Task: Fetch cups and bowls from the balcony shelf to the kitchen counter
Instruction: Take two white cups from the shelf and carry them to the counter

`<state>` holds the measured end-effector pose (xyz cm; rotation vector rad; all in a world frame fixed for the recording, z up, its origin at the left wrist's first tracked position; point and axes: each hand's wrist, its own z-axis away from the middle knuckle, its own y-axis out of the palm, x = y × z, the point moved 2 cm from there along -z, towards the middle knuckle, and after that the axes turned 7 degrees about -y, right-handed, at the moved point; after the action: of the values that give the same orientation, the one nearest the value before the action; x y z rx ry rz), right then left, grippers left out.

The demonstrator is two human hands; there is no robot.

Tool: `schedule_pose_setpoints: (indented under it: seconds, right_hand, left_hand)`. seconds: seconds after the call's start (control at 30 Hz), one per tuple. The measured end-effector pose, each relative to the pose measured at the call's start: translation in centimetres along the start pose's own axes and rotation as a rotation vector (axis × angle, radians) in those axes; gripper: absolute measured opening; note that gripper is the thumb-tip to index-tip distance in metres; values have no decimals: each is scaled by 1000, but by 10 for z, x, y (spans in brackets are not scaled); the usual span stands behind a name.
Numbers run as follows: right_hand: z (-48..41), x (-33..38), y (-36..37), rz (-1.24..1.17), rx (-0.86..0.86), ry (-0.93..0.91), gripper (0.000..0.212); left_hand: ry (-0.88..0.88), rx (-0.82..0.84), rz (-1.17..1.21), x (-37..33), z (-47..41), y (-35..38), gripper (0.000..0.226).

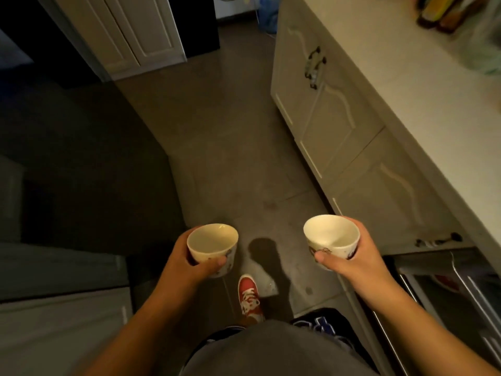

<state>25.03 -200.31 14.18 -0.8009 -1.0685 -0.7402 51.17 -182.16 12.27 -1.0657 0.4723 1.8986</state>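
Observation:
I hold two small cream cups with printed patterns on their sides, both upright and empty. My left hand (187, 259) grips the left cup (212, 246) from its left side, thumb across the front. My right hand (360, 256) grips the right cup (332, 238) from its right side. Both cups hang over the floor in front of my body. The kitchen counter (393, 77) runs along the right, its pale top above and to the right of the right cup.
Cream cabinet doors (333, 115) with dark handles line the counter's front. Bottles (444, 12) and a plastic bag (485, 50) sit on the counter's far end. An open metal drawer rack (447, 289) is at lower right. A white door (130, 31) stands ahead left. My red shoe (249, 297) is on the grey floor.

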Motion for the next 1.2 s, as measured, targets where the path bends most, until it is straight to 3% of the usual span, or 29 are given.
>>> schedule_pose_setpoints:
  seconds: [0.37, 0.47, 0.73, 1.03, 1.2]
  right_hand:
    - [-92, 12, -49, 15, -159, 110, 74]
    - [-139, 12, -65, -7, -162, 109, 73]
    - [-288, 52, -92, 7, -141, 41, 75]
    - [-431, 105, -92, 49, -129, -84, 77]
    - [-487, 125, -98, 23, -256, -113, 74]
  left_hand:
    - [47, 181, -57, -140, -152, 63, 86]
    - [48, 204, -66, -173, -200, 86, 80]
    - [14, 172, -57, -246, -299, 103, 66]
    - [-32, 173, -104, -303, -401, 106, 70]
    - [24, 336, -195, -357, -483, 137, 72]
